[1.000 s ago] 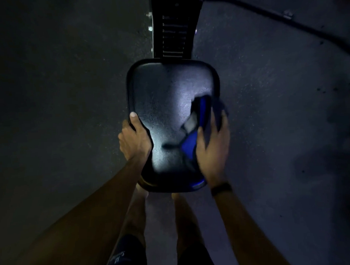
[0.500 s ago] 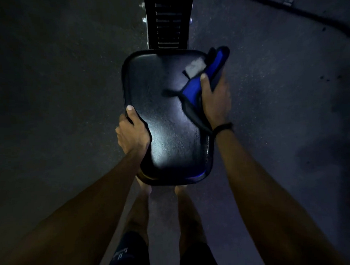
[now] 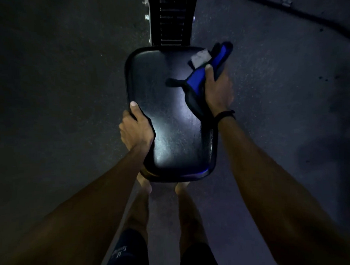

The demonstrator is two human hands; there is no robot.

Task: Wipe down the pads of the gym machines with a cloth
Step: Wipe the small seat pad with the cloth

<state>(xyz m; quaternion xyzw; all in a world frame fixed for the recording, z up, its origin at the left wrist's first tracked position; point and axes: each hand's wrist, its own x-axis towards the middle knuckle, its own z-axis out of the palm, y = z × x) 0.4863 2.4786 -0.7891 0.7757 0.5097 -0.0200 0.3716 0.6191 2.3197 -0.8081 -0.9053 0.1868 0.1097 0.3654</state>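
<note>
**One seat pad, one cloth, two hands: wipe in progress**

Item: black padded seat (image 3: 169,116), glossy vinyl, long axis running straight away from the person toward the machine frame (image 3: 171,19); near end rounded, above the person's feet.

Cloth (image 3: 203,76): blue and black with a pale tag, lying at the pad's far right corner, part of it hanging over the right edge. Right hand (image 3: 218,91) clamped on it, thumb on top, fingers wrapped past the edge.

Left hand (image 3: 135,131): curled round the pad's left edge about halfway along, thumb on the top face, steadying.

Relation for the coming stroke, as a judgement: most of the unwiped face lies left of and nearer than the cloth, so the right hand, the closer one, would pull back along the long axis or sweep left.

Surroundings: dark speckled gym floor (image 3: 59,96); a black cable (image 3: 305,14) crossing the far right. Lighting is dim and the pad's sheen does not show how clean it is.
</note>
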